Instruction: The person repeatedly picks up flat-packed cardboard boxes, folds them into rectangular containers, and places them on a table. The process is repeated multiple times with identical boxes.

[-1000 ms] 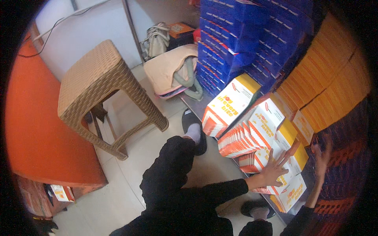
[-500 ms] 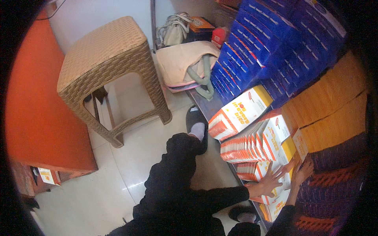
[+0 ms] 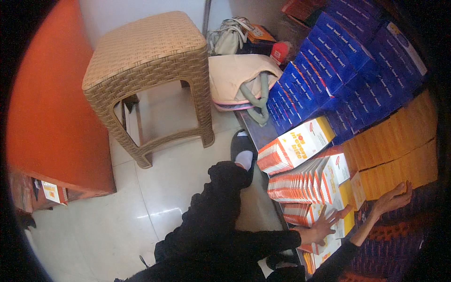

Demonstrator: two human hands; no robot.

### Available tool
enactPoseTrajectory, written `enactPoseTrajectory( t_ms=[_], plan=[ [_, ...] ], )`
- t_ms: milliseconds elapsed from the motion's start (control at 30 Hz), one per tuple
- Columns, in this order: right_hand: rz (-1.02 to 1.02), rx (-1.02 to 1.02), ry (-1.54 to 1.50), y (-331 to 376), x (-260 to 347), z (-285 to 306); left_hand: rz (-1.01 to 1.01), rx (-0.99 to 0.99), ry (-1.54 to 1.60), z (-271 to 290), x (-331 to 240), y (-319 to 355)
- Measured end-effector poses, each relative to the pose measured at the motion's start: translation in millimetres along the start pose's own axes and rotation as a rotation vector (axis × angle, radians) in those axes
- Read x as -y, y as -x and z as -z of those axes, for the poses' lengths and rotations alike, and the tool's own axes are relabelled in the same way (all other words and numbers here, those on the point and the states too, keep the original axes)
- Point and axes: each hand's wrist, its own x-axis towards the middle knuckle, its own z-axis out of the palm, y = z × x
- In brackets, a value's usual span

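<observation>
My left hand [image 3: 323, 224] lies with fingers spread on a bundle of white, orange and yellow printed packets [image 3: 300, 214]. They look like flat-packed paper, stacked in rows along a low dark ledge. My right hand [image 3: 394, 198] is stretched out past these rows, fingers extended and holding nothing I can see. It is beside the yellow-orange stacks [image 3: 399, 164] and over the dark purple stacks [image 3: 390, 249]. Closer to the left hand stands a fanned row of packets [image 3: 300, 184], and beyond it a neater bundle [image 3: 298, 146].
Tall blue printed stacks [image 3: 324, 70] rise at the back right. A cream bag [image 3: 239, 77] with green handles sits at the ledge's far end. A tan woven-pattern stool [image 3: 150, 70] stands on the tiled floor [image 3: 122, 225], near an orange panel [image 3: 51, 117] at left.
My right hand has moved off the packets, away to the right toward the yellow-orange stacks. My left hand stays on the packets. The whole view has shifted slightly.
</observation>
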Motion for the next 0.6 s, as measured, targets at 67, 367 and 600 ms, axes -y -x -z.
enactPoseTrajectory(
  t_ms=[67, 367, 600],
  plan=[
    [0.029, 0.09, 0.034, 27, 15, -11, 0.004, 0.096, -0.019, 0, 1, -4],
    [-0.078, 0.629, -0.176, 143, 39, -47, 0.048, -0.047, 0.105, -2, 3, 0],
    [-0.197, 0.651, -0.399, 153, 12, -50, 0.041, -0.009, 0.215, -5, 1, 1]
  ],
)
